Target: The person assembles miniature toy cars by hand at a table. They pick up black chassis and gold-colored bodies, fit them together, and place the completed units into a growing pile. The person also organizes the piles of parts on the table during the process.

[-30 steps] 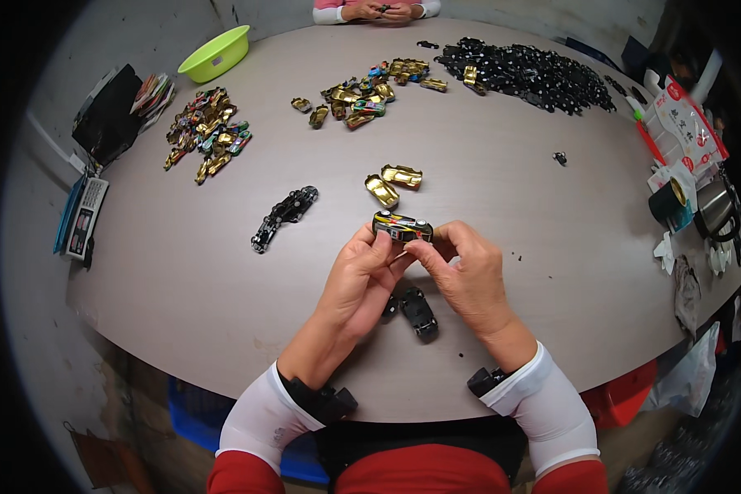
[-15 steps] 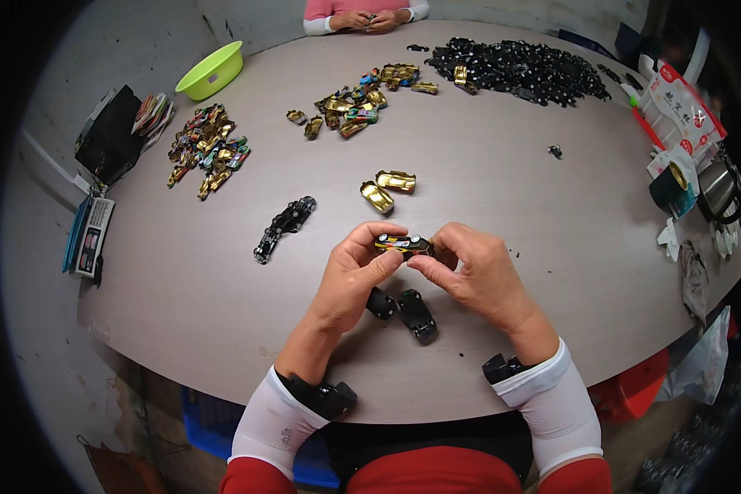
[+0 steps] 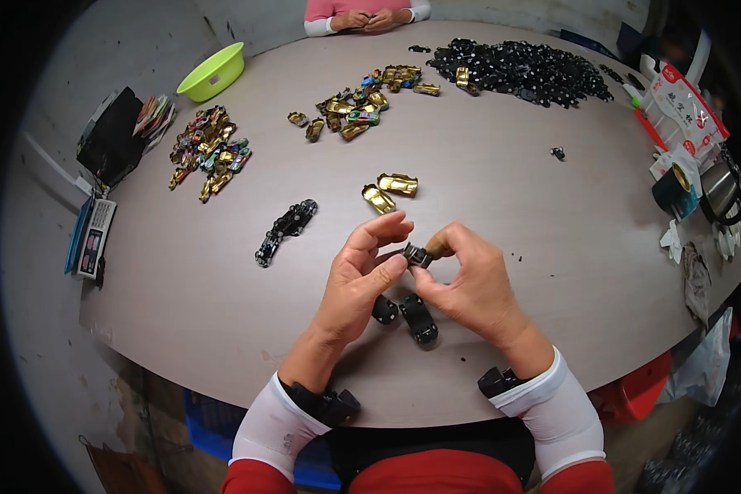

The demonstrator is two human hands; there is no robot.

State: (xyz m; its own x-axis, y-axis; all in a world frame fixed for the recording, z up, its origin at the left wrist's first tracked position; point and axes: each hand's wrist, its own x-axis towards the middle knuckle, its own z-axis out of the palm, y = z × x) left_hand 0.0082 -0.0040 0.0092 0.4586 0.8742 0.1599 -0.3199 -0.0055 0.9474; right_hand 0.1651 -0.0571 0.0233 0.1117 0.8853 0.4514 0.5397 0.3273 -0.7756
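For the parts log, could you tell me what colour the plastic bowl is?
Lime green: the plastic bowl shows in the head view, far left.

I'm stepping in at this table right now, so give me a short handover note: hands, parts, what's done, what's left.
Left hand and right hand together pinch one small toy car above the table.
Two black car parts lie under the hands; two gold car shells just beyond.
Done: seemingly the pile of coloured cars at the far left.
Left: the big heap of black parts far right.
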